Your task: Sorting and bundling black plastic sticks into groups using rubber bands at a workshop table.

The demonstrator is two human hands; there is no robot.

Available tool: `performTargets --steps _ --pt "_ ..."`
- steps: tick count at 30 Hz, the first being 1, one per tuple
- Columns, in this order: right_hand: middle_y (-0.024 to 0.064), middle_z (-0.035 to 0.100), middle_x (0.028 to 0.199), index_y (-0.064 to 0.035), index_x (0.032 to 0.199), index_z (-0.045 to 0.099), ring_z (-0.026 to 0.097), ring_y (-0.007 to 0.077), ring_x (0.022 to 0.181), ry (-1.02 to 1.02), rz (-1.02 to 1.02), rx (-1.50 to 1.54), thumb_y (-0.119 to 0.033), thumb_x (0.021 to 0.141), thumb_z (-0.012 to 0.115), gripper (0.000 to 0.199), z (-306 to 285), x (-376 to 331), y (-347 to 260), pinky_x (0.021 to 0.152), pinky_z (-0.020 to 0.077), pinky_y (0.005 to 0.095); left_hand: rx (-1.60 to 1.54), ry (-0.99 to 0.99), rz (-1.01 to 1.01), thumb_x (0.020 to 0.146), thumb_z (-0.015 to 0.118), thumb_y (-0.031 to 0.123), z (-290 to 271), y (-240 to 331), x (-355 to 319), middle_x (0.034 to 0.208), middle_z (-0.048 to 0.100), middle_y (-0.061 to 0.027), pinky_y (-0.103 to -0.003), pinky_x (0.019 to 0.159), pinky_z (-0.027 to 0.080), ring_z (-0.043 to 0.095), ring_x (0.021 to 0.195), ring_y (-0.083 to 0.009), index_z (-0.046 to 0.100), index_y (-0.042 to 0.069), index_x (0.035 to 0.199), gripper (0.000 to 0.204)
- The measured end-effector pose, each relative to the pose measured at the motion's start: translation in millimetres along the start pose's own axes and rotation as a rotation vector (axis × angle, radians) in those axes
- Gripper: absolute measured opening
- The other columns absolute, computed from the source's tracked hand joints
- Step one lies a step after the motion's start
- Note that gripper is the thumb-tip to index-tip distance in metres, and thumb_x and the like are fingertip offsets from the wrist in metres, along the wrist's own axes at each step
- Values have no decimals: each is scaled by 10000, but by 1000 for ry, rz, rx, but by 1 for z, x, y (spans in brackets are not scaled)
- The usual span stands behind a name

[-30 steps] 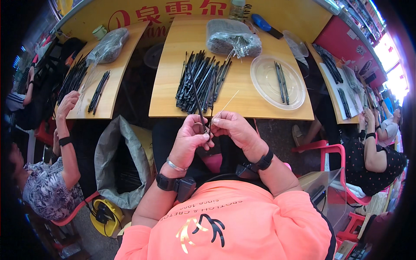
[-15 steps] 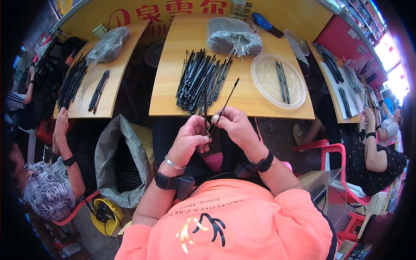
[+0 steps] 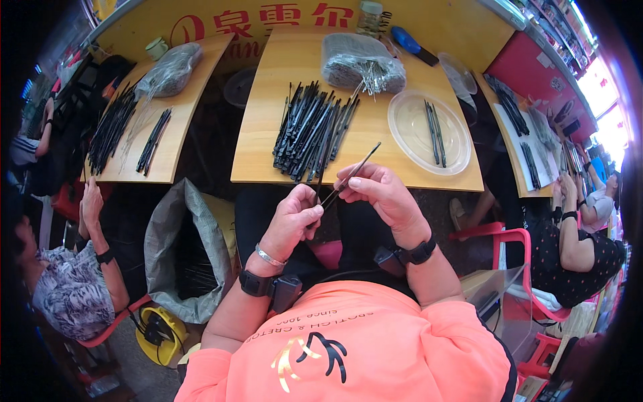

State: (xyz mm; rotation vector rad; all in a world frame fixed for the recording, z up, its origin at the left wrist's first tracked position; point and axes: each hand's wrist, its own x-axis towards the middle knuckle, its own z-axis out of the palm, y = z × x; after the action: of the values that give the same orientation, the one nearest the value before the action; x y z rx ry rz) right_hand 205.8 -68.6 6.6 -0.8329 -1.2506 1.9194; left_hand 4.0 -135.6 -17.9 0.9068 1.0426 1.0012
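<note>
My left hand (image 3: 295, 218) and my right hand (image 3: 379, 194) are held close together over my lap, just in front of the wooden table (image 3: 268, 144). Both pinch one thin black stick (image 3: 351, 174) that slants up to the right above the table edge. My left fingers grip its lower end, my right fingers hold it near the middle. Just beyond my hands a pile of black sticks (image 3: 311, 128) lies on the table. A clear round plastic plate (image 3: 415, 134) to the right holds two or three sticks.
A clear bag of thin metal pieces (image 3: 362, 61) lies at the table's far side. A grey sack (image 3: 175, 251) stands open to my left. Other people sit at neighbouring tables on the left (image 3: 70, 295) and right (image 3: 576, 248). A red chair (image 3: 519, 238) stands nearby.
The stick held between my hands has tilted further over to the right. A person on the left has lowered a raised arm.
</note>
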Motion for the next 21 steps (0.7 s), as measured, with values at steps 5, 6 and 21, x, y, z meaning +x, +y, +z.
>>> performTargets --steps 5,6,21 --pt "61 649 929 -10 1040 623 613 119 834 -5 -12 -61 -142 892 577 203 5 2 6 776 485 247 -121 -19 -29 886 518 124 2 -3 4 656 546 -29 -175 399 317 470 467 -74 483 67 927 78" --pt "59 649 923 -7 1037 624 611 112 825 -25 -16 -79 -138 894 577 199 7 3 8 773 484 242 -221 -14 -43 896 498 131 3 -3 5 653 548 -37 -183 394 312 466 463 -80 486 66 932 75" --pt "55 650 883 5 1049 619 608 99 774 12 54 -138 -168 898 587 232 17 5 18 734 495 232 -363 -1 -108 898 503 144 4 -9 2 627 524 -25 -184 370 253 382 432 -64 502 84 892 60"
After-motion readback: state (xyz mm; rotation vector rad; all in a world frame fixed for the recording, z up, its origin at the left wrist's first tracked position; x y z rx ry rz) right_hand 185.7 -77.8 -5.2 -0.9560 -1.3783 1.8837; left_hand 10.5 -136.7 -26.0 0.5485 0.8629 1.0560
